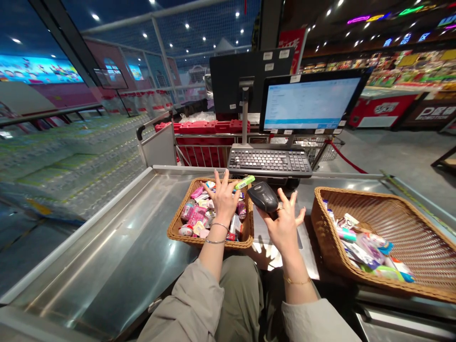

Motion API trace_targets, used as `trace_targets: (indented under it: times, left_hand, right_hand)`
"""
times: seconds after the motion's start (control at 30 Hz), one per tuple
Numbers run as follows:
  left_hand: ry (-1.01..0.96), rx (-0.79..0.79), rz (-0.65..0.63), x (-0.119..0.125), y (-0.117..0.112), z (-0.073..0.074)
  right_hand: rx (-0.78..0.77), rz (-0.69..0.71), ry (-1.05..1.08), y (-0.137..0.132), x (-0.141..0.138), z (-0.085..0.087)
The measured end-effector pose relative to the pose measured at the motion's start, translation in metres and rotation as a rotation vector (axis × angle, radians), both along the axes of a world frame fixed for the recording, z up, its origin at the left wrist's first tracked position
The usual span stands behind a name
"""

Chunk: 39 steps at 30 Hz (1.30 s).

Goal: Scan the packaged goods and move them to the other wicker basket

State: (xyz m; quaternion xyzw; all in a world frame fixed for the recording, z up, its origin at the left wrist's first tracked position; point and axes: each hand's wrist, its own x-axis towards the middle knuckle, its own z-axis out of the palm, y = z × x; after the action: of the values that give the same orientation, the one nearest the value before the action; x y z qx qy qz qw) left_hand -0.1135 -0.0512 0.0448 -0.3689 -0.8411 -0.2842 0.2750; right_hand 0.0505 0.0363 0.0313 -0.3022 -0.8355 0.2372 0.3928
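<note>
My left hand [223, 199] is raised over a small wicker basket [173, 231] full of little packets. It pinches a small green packet [245, 182] at its fingertips, with the other fingers fanned out. My right hand [285, 223] holds a black barcode scanner [262, 196] just right of that packet, its head close to the packet. The fingers of the right hand are partly spread behind the scanner.
A larger wicker basket [409, 209] with several packets stands at the right on the steel counter [117, 256]. Behind are a keyboard [269, 161], a lit screen [309, 102], a second dark monitor [231, 80] and a red cart [206, 128].
</note>
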Motion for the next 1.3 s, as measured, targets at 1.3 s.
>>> trace_targets:
  times: [1.3]
  left_hand:
    - [0.015,0.001,0.011,0.0010,0.0097,0.0069]
  right_hand:
    - [-0.002,0.041,0.019,-0.0026,0.0020,-0.0031]
